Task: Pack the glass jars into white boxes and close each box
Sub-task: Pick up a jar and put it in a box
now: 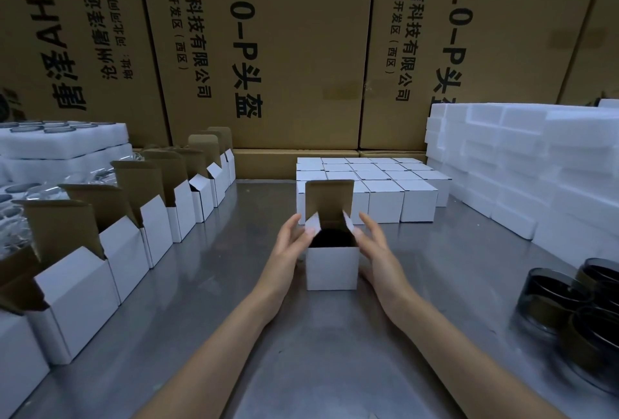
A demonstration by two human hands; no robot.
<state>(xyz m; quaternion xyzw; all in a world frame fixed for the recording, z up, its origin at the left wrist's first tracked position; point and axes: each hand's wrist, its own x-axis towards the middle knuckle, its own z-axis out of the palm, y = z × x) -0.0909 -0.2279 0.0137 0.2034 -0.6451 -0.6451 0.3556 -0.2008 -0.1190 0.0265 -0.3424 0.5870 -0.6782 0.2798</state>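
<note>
A small white box (332, 267) stands open in the middle of the metal table (318, 351), its brown-lined lid upright at the back. Something dark sits inside it, likely a glass jar (331, 239). My left hand (289, 244) touches the box's left side flap with straight fingers. My right hand (371, 244) touches the right side flap the same way. Dark glass jars (569, 298) are grouped at the right edge. Closed white boxes (371, 184) form a block behind the open one.
A row of open white boxes (134, 237) runs along the left. White foam trays holding jars (60, 143) sit at far left. Stacked white foam blocks (522, 164) fill the right. Large brown cartons (301, 50) wall off the back.
</note>
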